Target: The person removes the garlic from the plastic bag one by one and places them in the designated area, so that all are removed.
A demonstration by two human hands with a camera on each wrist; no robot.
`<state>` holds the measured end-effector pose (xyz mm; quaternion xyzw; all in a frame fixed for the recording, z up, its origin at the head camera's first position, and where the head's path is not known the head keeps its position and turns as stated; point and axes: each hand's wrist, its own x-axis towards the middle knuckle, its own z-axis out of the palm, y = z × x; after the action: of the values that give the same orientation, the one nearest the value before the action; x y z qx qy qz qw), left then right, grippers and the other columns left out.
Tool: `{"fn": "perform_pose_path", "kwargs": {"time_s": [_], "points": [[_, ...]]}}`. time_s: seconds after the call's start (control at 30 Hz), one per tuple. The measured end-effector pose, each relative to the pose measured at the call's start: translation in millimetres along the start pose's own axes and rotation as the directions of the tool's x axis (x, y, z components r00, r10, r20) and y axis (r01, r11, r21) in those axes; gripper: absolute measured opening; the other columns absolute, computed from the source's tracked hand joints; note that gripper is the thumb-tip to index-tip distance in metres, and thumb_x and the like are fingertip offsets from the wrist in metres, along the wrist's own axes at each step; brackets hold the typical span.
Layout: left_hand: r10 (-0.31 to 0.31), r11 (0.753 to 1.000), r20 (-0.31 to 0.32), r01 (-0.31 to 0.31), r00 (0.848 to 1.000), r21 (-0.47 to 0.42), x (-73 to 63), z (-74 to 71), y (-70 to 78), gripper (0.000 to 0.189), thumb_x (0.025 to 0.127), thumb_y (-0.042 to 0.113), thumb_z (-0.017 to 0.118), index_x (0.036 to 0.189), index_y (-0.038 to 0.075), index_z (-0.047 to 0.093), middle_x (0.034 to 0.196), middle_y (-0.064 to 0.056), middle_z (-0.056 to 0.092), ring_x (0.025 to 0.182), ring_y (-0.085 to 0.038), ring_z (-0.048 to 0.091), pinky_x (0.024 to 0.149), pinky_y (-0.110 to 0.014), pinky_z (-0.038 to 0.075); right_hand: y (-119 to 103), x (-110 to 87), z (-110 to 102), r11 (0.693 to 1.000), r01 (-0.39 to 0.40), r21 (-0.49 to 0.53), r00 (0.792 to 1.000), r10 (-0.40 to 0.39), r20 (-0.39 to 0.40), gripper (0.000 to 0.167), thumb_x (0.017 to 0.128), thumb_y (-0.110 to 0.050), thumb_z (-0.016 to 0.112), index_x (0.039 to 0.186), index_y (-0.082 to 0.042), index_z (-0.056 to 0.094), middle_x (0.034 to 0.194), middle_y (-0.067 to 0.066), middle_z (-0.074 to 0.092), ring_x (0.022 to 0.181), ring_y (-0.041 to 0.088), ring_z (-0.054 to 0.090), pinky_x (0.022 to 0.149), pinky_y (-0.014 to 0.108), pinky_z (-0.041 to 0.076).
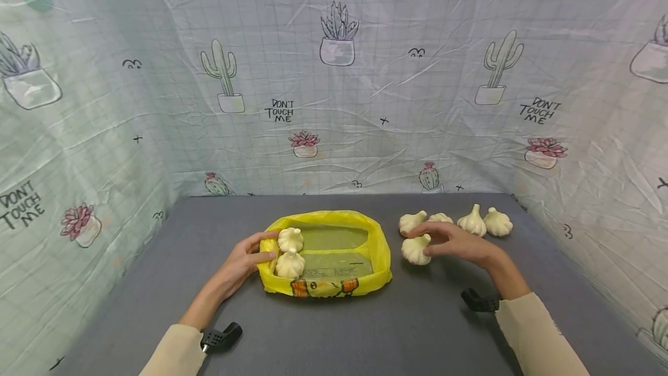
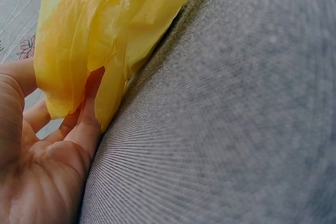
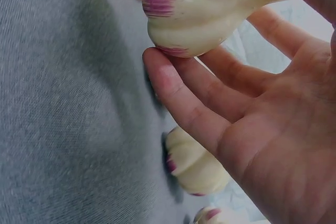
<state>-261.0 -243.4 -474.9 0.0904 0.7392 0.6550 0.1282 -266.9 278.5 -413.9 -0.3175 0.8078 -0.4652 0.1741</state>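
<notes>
A yellow plastic bag lies with its mouth spread wide on the grey table. Two garlic bulbs, one behind the other, sit inside at its left end. My left hand grips that end of the bag, thumb and fingers on its rim; up close, the left wrist view shows fingers against the crumpled plastic. To the right of the bag, my right hand holds a garlic bulb between thumb and fingers. Purple patches mark this bulb in the right wrist view.
Behind and beside my right hand stand several more garlic bulbs, among them one at the back and two farther right. A printed cloth closes off the table's back and sides. Each wrist wears a black device.
</notes>
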Motion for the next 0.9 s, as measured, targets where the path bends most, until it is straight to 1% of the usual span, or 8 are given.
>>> {"fn": "perform_pose_path", "kwargs": {"time_s": [0.1, 0.27, 0.53, 0.7, 0.8, 0.9], "points": [[0.006, 1.0, -0.002, -0.006, 1.0, 0.002, -0.1, -0.6, -0.6, 0.058, 0.1, 0.019, 0.069, 0.153, 0.01, 0.047, 0.156, -0.02, 0.043, 0.12, -0.022, 0.06, 0.092, -0.036, 0.057, 2.3, -1.1, -0.6, 1.0, -0.027, 0.002, 1.0, 0.027, -0.006, 0.045, 0.102, -0.013, 0.063, 0.143, 0.004, 0.055, 0.148, 0.028, 0.051, 0.122, 0.002, 0.056, 0.094, 0.028, 0.053], [0.008, 1.0, -0.005, -0.008, 1.0, 0.014, 0.5, -1.3, -1.4, 0.058, 0.1, 0.018, 0.069, 0.153, 0.011, 0.048, 0.158, -0.019, 0.041, 0.122, -0.024, 0.059, 0.093, -0.037, 0.056, 5.0, -0.6, -1.1, 0.998, -0.067, 0.006, 0.998, 0.067, -0.005, 0.042, 0.1, -0.013, 0.065, 0.14, -0.002, 0.059, 0.147, 0.025, 0.052, 0.117, 0.007, 0.058, 0.091, 0.029, 0.054], [-0.005, 1.0, 0.004, 0.005, 1.0, 0.01, 1.5, 0.1, -1.8, 0.057, 0.101, 0.019, 0.067, 0.153, 0.012, 0.047, 0.158, -0.019, 0.042, 0.121, -0.024, 0.059, 0.093, -0.037, 0.056, 8.5, -2.9, -3.2, 0.996, -0.088, 0.009, 0.996, 0.088, -0.001, 0.043, 0.1, -0.014, 0.066, 0.14, -0.001, 0.059, 0.145, 0.026, 0.054, 0.114, 0.011, 0.058, 0.09, 0.03, 0.055], [0.0, 1.0, 0.001, 0.0, 1.0, 0.009, 1.1, 0.3, -1.0, 0.057, 0.1, 0.019, 0.067, 0.153, 0.012, 0.047, 0.16, -0.018, 0.039, 0.122, -0.024, 0.058, 0.093, -0.037, 0.056, 10.7, -2.3, -4.1, 0.993, -0.114, 0.004, 0.993, 0.114, -0.001, 0.042, 0.1, -0.016, 0.066, 0.14, -0.004, 0.06, 0.14, 0.022, 0.056, 0.109, 0.018, 0.058, 0.089, 0.03, 0.055], [0.001, 1.0, -0.003, -0.001, 1.0, 0.013, 1.2, 0.4, -0.1, 0.057, 0.1, 0.018, 0.067, 0.153, 0.012, 0.048, 0.161, -0.017, 0.038, 0.124, -0.024, 0.057, 0.094, -0.037, 0.055, 12.0, -1.9, -4.0, 0.993, -0.116, -0.011, 0.993, 0.116, 0.003, 0.041, 0.1, -0.018, 0.066, 0.139, -0.006, 0.061, 0.138, 0.018, 0.058, 0.107, 0.019, 0.058, 0.088, 0.031, 0.055], [-0.002, 1.0, -0.001, 0.003, 1.0, 0.017, 1.5, 0.8, 0.6, 0.057, 0.1, 0.019, 0.067, 0.153, 0.012, 0.047, 0.162, -0.017, 0.037, 0.125, -0.025, 0.057, 0.095, -0.038, 0.055, 13.5, -2.7, -3.6, 0.993, -0.116, -0.014, 0.993, 0.116, 0.003, 0.04, 0.1, -0.018, 0.066, 0.138, -0.007, 0.062, 0.137, 0.016, 0.059, 0.106, 0.017, 0.059, 0.088, 0.031, 0.054]]}}
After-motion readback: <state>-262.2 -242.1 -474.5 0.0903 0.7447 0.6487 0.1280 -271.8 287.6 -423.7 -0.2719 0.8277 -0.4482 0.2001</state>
